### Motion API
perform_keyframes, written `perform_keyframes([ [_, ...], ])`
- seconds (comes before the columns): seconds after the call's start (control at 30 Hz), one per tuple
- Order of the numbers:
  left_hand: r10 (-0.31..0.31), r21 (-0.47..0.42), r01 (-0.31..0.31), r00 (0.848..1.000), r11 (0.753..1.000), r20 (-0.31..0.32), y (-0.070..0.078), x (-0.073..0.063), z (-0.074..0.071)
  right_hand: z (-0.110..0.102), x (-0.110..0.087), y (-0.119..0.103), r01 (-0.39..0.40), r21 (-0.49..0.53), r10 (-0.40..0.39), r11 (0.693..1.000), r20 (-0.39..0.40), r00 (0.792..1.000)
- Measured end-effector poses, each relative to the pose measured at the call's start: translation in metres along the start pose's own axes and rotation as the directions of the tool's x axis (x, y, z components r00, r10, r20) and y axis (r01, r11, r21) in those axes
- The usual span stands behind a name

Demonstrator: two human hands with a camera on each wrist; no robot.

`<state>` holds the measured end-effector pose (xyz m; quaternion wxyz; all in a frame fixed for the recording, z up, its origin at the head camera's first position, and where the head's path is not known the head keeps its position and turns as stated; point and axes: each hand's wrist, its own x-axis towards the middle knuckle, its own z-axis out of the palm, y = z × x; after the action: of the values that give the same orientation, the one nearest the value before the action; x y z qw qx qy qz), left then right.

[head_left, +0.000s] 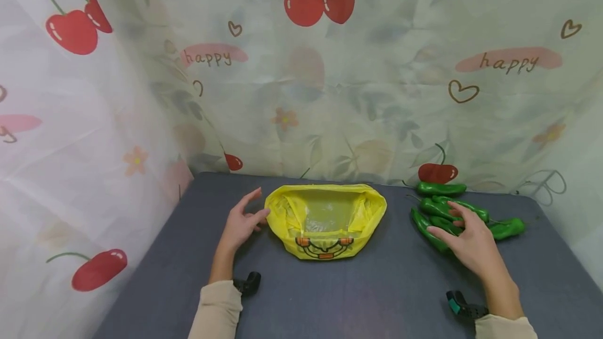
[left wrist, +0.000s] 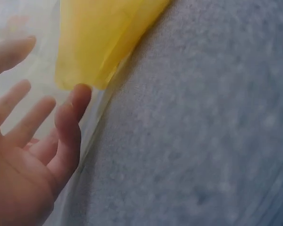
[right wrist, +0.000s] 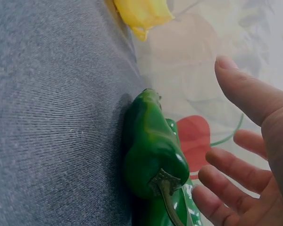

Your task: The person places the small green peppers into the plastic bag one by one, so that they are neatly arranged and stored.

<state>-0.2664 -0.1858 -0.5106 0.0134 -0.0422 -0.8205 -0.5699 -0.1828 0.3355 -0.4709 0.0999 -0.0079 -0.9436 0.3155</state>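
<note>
A yellow plastic bag [head_left: 325, 247] lies at the middle of the table with its mouth spread wide toward me. My left hand [head_left: 241, 226] is at the bag's left rim, fingers loosely extended; whether it touches the rim I cannot tell. On the right, several green peppers [head_left: 506, 229] lie in a loose pile. Over the pile hovers my right hand [head_left: 473, 242], thumb and fingers spread, holding nothing. The right wrist view shows a pepper [right wrist: 153, 146] with its stem turned toward the camera, apart from the fingers.
The dark grey table [head_left: 358, 297] ends at a printed cloth [head_left: 339, 103] hanging behind it, with another cloth side [head_left: 94, 171] on the left. Black straps with small devices [head_left: 464, 307] sit on the wrists.
</note>
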Motion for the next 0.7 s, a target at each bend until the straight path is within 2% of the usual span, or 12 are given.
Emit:
perform_keyframes([
  [0.33, -0.02, -0.057, 0.021, 0.999, 0.998, 0.032, -0.009, 0.0, 0.005, 0.0, -0.005, -0.001, -0.066, -0.031, 0.067, 0.997, 0.006, 0.998],
  [0.7, -0.073, -0.082, 0.078, 0.995, 0.994, 0.069, -0.013, 0.0, 0.006, 0.003, -0.009, 0.001, -0.103, -0.091, 0.108, 0.991, 0.052, 0.993],
])
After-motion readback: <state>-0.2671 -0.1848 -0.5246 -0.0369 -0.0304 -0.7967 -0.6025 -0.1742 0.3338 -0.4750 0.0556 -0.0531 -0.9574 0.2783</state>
